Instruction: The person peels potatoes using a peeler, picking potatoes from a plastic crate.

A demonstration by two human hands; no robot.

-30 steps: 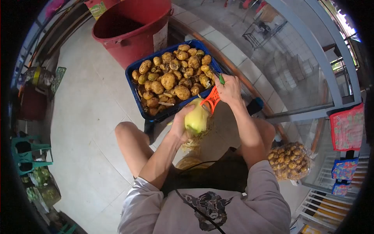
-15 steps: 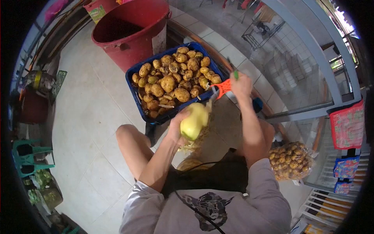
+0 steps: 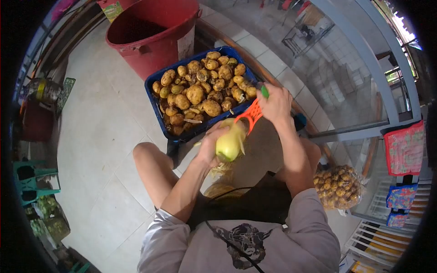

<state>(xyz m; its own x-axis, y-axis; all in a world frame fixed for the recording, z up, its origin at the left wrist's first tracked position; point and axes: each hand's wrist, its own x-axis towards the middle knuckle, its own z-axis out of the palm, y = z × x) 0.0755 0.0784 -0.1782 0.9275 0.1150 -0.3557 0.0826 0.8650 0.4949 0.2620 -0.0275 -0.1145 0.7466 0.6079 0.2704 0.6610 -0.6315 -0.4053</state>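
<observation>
Above tiled floor [image 3: 100, 150] | hands [image 3: 276, 104], peeler [image 3: 253, 114] | blue crate [image 3: 157, 112] | red tub [image 3: 152, 61] | glass door [image 3: 348, 82]

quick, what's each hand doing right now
Left hand: closed around a pale green, peeled-looking vegetable.
Right hand: closed on an orange peeler, its head at the vegetable.

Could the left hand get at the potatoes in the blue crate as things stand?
Probably not without letting go: the left hand grips the pale green produce, though the potatoes lie uncovered just beyond.
</observation>
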